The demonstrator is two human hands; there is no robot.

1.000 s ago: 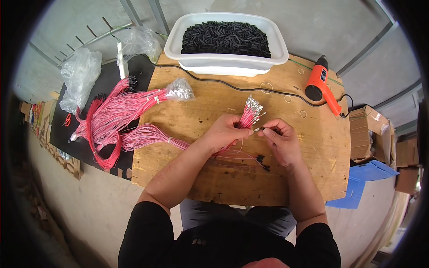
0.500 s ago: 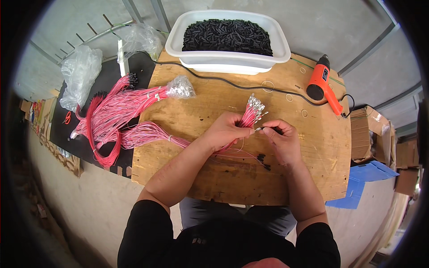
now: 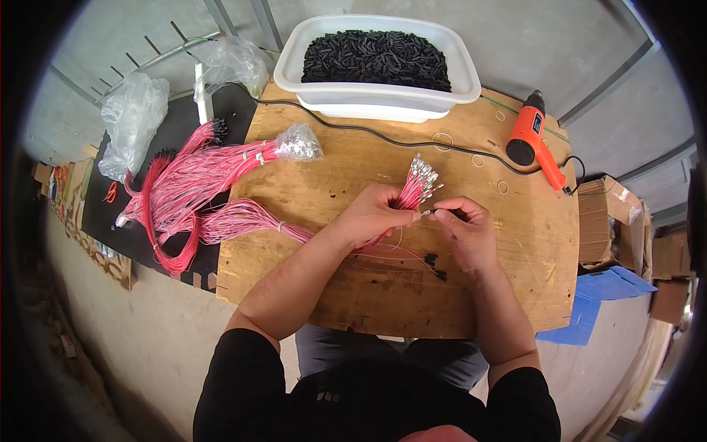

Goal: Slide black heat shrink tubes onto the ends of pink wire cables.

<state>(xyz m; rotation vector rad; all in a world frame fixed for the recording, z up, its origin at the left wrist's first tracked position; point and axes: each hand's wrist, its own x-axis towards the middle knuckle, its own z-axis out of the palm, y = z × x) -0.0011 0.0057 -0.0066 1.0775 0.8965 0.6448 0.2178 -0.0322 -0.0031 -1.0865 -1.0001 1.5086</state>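
Nothing much is shifting since a second ago: my left hand (image 3: 379,214) is still gripping the pink wire bundle (image 3: 409,193) at centre frame, its terminals fanning toward upper right. My right hand (image 3: 460,225) is pinching one wire end just beside them, over the tabletop (image 3: 353,162).

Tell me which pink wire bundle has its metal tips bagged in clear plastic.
The bundle lying loose at the board's upper left; a clear bag covers its tips. The bundle in the left hand has bare metal terminals fanned out.

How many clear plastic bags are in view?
2: one clear plastic bag at the far left, another left of the white tub. Others may be hidden.
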